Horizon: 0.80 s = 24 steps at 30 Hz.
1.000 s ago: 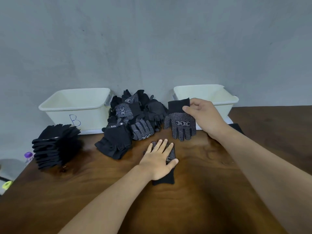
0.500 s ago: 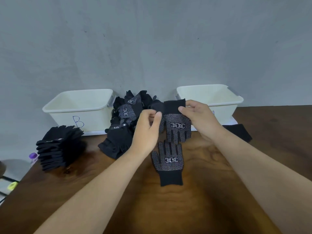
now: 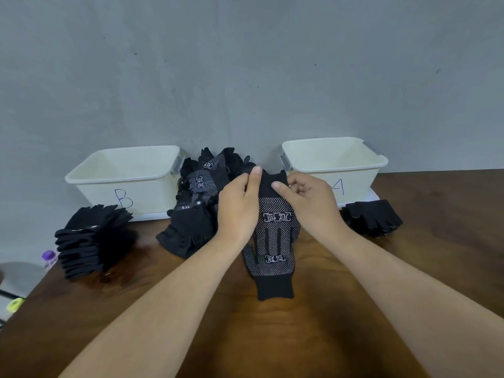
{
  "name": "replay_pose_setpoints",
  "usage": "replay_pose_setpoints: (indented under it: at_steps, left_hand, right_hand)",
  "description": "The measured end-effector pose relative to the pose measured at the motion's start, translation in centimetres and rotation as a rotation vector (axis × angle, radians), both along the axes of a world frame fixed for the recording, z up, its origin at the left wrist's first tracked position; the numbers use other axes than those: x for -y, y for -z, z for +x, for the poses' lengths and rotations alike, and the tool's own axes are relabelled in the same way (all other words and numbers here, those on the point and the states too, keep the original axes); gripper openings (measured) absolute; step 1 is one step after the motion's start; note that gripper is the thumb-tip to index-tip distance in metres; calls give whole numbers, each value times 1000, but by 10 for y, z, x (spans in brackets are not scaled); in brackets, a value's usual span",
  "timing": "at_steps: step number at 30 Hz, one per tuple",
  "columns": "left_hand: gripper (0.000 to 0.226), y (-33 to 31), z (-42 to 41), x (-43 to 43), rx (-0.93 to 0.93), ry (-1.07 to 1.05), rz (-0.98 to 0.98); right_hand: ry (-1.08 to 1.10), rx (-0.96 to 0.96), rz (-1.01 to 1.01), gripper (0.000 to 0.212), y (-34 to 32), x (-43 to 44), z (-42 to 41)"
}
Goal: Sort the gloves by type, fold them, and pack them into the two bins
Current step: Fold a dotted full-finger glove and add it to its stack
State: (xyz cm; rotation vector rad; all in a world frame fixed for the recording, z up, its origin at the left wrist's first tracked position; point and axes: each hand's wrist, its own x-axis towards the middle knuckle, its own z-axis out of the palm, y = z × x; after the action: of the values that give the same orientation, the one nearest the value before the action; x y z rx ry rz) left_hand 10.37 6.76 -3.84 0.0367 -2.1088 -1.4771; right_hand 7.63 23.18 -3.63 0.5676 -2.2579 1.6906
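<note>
left hand (image 3: 238, 208): fingers curled, thumb and fingertips pinching the left corner of the cuff of the upper glove (image 3: 274, 207)
right hand (image 3: 311, 205): fingers curled, thumb and forefinger pinching the right corner of the same cuff, just across from the left hand
upper glove: black with white dots, held cuff up between the two bins, fingers hanging down over the fingers of the lower glove (image 3: 272, 271)
lower glove: same dotted kind, flat on the table (image 3: 272, 336), cuff toward the near edge, fingers pointing far
bin B (image 3: 152, 195): pale tub, far left against the wall (image 3: 245, 77); only its pale inner walls in view
bin A (image 3: 357, 184): matching tub, far right; likewise only pale inner walls in view
middle pile (image 3: 199, 184): loose heap of mixed black gloves between the bins, some dotted, one marked 5.11, partly behind the left hand
left stack (image 3: 90, 241): plain black gloves piled just in front of bin B
right stack (image 3: 373, 218): a few dotted gloves lying just in front of bin A
bottle (image 3: 48, 257): purple cap, beyond the left table edge
</note>
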Motion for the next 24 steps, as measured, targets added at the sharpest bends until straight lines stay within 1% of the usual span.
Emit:
replay_pose_setpoints:
  at_steps: [3,6,11,13,15,16,18,19,21,23,24]
  left_hand:
    - [86,-3,0,3,28,15,-35]
    - [87,-8,1,10,21,-22,-12]
    - [77,0,5,26,17,-52,7]
    - [74,7,6,31,37,-86,-20]
    - [77,17,8,35,84,-117,-8]
    - [78,23,11,36,108,-137,13]
    - [70,38,18,40,150,-154,13]
    - [62,47,23,42,169,-135,-30]
    - [45,71,33,48,197,-34,-185]
    - [26,97,40,58,241,98,-390]
    - [21,109,44,62,258,150,-512]
  right_hand:
    - [-112,77,-79,22,-5,2,-2]
    - [-156,119,-147,24,-11,2,-5]
    - [-160,147,-132,29,-10,2,-10]
    - [-165,141,-139,37,-9,3,-12]
    - [-162,138,-112,45,-8,4,-14]
    - [-157,134,-94,45,-8,3,-15]
    - [-156,141,-91,31,-5,1,-20]
    - [-157,150,-96,24,-4,1,-22]
    - [-157,141,-90,19,-3,2,-29]
    - [-157,137,-118,18,-3,6,-36]
    - [-160,144,-154,15,-3,7,-39]
